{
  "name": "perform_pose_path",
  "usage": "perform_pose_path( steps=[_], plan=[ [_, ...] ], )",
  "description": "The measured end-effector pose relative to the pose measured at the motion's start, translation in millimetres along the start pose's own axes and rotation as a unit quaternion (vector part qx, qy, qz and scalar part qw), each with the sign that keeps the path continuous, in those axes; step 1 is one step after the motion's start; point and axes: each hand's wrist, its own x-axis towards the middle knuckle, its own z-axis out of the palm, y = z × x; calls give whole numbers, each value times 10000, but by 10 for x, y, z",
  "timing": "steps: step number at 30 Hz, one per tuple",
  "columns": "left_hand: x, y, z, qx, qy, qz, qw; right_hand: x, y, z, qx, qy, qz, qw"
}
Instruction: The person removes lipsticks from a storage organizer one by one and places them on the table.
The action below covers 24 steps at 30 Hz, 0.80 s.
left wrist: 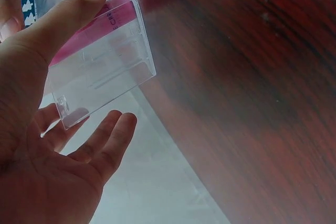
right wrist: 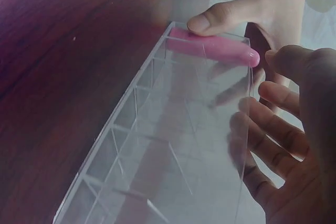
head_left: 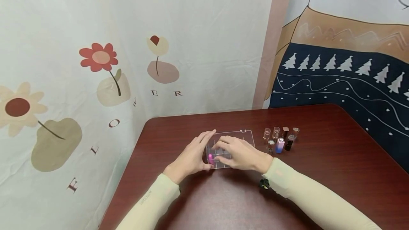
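Observation:
A clear plastic compartment box (head_left: 223,166) sits on the table, with a pink tube (right wrist: 210,48) standing in its front-left compartment. The tube has a rounded top, and dark lettering shows through the wall in the left wrist view. My left hand (head_left: 191,152) holds the box at its left side, thumb against the front wall by the tube and fingers stretched along the side. Over the box hovers my right hand (head_left: 238,153), its fingers loosely bent and nothing between them. Its thumb is close to the tube's top, apart from it in the right wrist view.
To the right of the box stand several lipsticks: a pink-and-blue one (head_left: 279,145), a black one (head_left: 289,142), a brown-capped one (head_left: 285,131) and some with clear caps (head_left: 266,134). The reddish-brown table (head_left: 335,159) meets a printed cloth (head_left: 207,45) behind.

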Motion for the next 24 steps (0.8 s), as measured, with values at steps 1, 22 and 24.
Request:
perform_pose_path(
  steps=[1, 22, 24],
  plan=[
    [-3, -2, 0, 6, 4, 4, 10000, 10, -2, 14, 23, -19, -1, 10000],
    [-9, -18, 14, -19, 87, 74, 9999, 100, -69, 201, -62, 53, 5, 10000],
    [-12, -18, 14, -30, 90, 73, 9999, 104, -73, 205, -42, 54, 9, 10000]
  ],
)
